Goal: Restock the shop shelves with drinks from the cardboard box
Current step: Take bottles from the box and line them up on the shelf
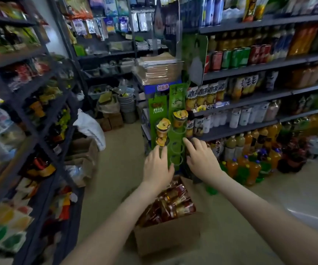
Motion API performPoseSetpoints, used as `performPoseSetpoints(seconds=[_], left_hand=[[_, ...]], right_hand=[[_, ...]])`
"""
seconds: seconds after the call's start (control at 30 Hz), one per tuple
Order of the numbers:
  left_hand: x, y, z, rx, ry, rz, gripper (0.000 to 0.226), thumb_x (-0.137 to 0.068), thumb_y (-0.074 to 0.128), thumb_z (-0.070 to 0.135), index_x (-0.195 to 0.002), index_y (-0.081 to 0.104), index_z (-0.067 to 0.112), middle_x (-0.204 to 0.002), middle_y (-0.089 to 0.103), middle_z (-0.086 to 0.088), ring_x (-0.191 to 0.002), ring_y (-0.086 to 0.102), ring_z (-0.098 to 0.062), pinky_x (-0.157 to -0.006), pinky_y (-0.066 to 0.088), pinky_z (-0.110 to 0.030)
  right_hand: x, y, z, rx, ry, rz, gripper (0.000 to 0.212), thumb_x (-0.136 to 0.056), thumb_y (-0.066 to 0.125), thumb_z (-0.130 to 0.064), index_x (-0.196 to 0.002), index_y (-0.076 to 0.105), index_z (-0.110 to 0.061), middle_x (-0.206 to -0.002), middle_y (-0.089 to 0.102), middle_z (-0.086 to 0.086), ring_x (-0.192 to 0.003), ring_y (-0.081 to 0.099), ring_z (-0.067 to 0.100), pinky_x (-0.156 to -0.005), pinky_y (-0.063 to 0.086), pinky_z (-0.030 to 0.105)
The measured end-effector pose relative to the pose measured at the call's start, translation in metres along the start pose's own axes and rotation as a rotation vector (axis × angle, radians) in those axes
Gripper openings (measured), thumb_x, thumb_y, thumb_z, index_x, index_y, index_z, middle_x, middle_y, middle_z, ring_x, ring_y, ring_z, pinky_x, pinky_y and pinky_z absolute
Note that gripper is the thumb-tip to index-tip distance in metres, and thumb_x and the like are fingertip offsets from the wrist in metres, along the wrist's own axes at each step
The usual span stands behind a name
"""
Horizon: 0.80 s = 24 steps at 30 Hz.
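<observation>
An open cardboard box (165, 240) stands on the floor below my arms, filled with red-labelled drink bottles (173, 203). Just beyond it, two green hanging strips with wire rings (177, 150) hang on the end of the drinks shelf. Yellow-lidded cup drinks (180, 116) sit in the upper rings, while the lower rings of the right strip are bare. My left hand (157, 167) reaches up, its fingertips at the underside of the lowest cup (162, 140) on the left strip. My right hand (200, 155) is spread with straight fingers against the right strip's edge and holds nothing.
Stocked drink shelves (250, 127) run along the right, with large bottles (250, 169) standing on the floor in front. A dark snack rack (39, 138) lines the left. A white bag (91, 129), boxes and buckets crowd the back of the narrow aisle.
</observation>
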State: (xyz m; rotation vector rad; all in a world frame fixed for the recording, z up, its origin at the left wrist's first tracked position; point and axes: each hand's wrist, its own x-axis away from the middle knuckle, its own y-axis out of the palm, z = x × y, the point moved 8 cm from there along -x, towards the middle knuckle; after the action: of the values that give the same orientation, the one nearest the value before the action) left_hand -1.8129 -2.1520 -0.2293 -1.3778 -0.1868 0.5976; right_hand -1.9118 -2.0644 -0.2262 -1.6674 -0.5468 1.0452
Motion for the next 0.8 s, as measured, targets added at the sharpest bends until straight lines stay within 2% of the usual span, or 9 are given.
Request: performPoseSetpoints(seconds=[0.1, 0.2, 0.3, 0.37, 0.57, 0.7, 0.8], left_hand=[[-0.096, 0.021, 0.0, -0.03, 0.038, -0.012, 0.064, -0.097, 0.043, 0.04, -0.15, 0.021, 0.012, -0.153, 0.025, -0.013, -0.139, 0.028, -0.028, -0.112, 0.026, -0.038], [-0.174, 0.04, 0.005, -0.033, 0.054, -0.036, 0.067, -0.094, 0.048, 0.04, -0.149, 0.024, 0.012, -0.153, 0.028, -0.012, -0.138, 0.031, -0.029, -0.112, 0.031, -0.041], [-0.23, 0.065, 0.004, -0.054, 0.063, -0.063, 0.065, -0.091, 0.051, 0.039, -0.146, 0.03, 0.012, -0.148, 0.035, -0.012, -0.134, 0.036, -0.03, -0.11, 0.033, -0.042], [-0.252, 0.081, -0.008, -0.058, 0.017, -0.048, 0.062, -0.089, 0.055, 0.036, -0.143, 0.037, 0.011, -0.143, 0.041, -0.013, -0.129, 0.041, -0.03, -0.11, 0.033, -0.042], [-0.285, 0.145, -0.055, -0.088, -0.291, -0.058, 0.058, -0.083, 0.064, 0.03, -0.134, 0.05, 0.006, -0.135, 0.05, -0.019, -0.126, 0.046, -0.036, -0.109, 0.029, -0.051], [-0.3, 0.174, -0.059, -0.075, -0.581, -0.079, 0.058, -0.093, 0.05, 0.031, -0.144, 0.034, 0.008, -0.148, 0.034, -0.017, -0.136, 0.031, -0.033, -0.114, 0.019, -0.043], [-0.289, 0.194, -0.041, -0.073, -0.779, -0.138, 0.059, -0.096, 0.042, 0.035, -0.147, 0.025, 0.011, -0.15, 0.028, -0.014, -0.138, 0.027, -0.029, -0.114, 0.018, -0.039]], right_hand=[[-0.069, 0.027, 0.047, 0.025, 0.009, -0.02, 0.063, -0.076, 0.067, -0.009, -0.136, 0.048, -0.006, -0.12, 0.057, 0.019, -0.1, 0.057, 0.036, -0.067, 0.054, 0.042], [-0.123, 0.047, 0.082, -0.002, 0.0, -0.045, 0.062, -0.078, 0.067, -0.009, -0.136, 0.047, -0.007, -0.122, 0.056, 0.016, -0.103, 0.055, 0.034, -0.072, 0.054, 0.041], [-0.167, 0.076, 0.105, -0.049, -0.088, -0.075, 0.063, -0.078, 0.065, -0.009, -0.138, 0.045, -0.008, -0.125, 0.055, 0.013, -0.11, 0.053, 0.031, -0.078, 0.053, 0.04], [-0.194, 0.102, 0.12, -0.083, -0.147, -0.117, 0.063, -0.079, 0.065, -0.008, -0.138, 0.045, -0.007, -0.125, 0.055, 0.013, -0.11, 0.053, 0.031, -0.076, 0.053, 0.039], [-0.264, 0.2, 0.13, -0.149, -0.5, -0.284, 0.061, -0.083, 0.059, -0.007, -0.141, 0.041, -0.008, -0.13, 0.051, 0.013, -0.113, 0.051, 0.032, -0.08, 0.052, 0.039], [-0.296, 0.253, 0.14, -0.215, -0.674, -0.385, 0.059, -0.084, 0.057, -0.006, -0.14, 0.041, -0.005, -0.128, 0.051, 0.015, -0.113, 0.05, 0.035, -0.083, 0.052, 0.045], [-0.3, 0.282, 0.146, -0.214, -0.82, -0.482, 0.06, -0.088, 0.051, -0.01, -0.145, 0.032, -0.008, -0.135, 0.042, 0.015, -0.122, 0.04, 0.034, -0.091, 0.047, 0.046]])
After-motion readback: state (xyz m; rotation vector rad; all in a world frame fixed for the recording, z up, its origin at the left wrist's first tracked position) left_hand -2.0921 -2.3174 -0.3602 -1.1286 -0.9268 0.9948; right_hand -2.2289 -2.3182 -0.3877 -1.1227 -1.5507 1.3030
